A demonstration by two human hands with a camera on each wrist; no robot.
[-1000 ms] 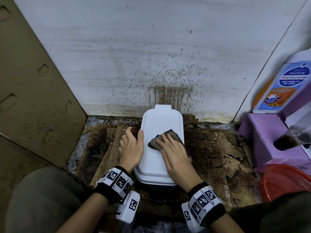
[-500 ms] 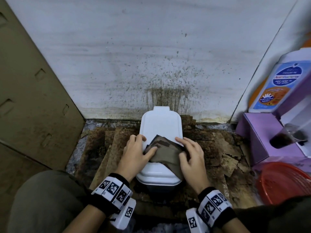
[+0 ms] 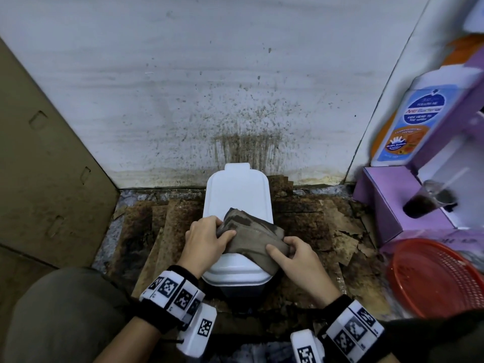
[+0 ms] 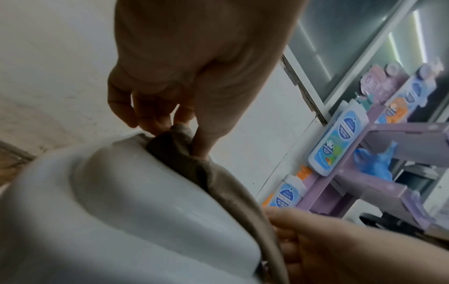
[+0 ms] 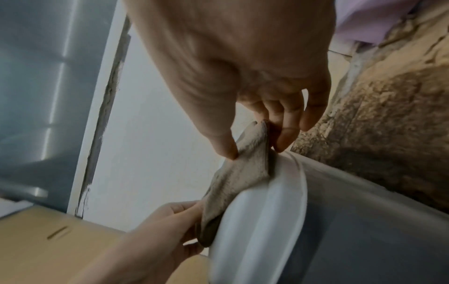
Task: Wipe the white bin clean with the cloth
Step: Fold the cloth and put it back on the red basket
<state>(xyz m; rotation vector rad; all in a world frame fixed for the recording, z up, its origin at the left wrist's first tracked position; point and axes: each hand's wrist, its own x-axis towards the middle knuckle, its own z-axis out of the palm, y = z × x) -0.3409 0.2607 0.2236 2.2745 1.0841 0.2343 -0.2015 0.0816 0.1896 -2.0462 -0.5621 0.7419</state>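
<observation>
A small bin with a white lid (image 3: 237, 191) stands on the floor against the stained wall. A brownish-grey cloth (image 3: 252, 238) lies spread across the near half of the lid and hangs over its right edge. My left hand (image 3: 209, 238) pinches the cloth's left end between thumb and fingers, as the left wrist view shows on the cloth (image 4: 184, 151). My right hand (image 3: 290, 251) pinches the right end; in the right wrist view thumb and fingers squeeze a fold of the cloth (image 5: 250, 151) above the lid's rim (image 5: 286, 192).
Stained, torn cardboard (image 3: 324, 231) covers the floor around the bin. A brown cardboard panel (image 3: 47, 163) leans at the left. At the right stand a purple rack (image 3: 398, 205) with soap bottles (image 3: 413, 119), a dark drink cup (image 3: 424, 203) and a red mesh basket (image 3: 440, 279).
One second ago my right hand alone pressed the bunched cloth on the lid and the left rested beside it. Now the cloth is spread wider and both hands pinch its ends.
</observation>
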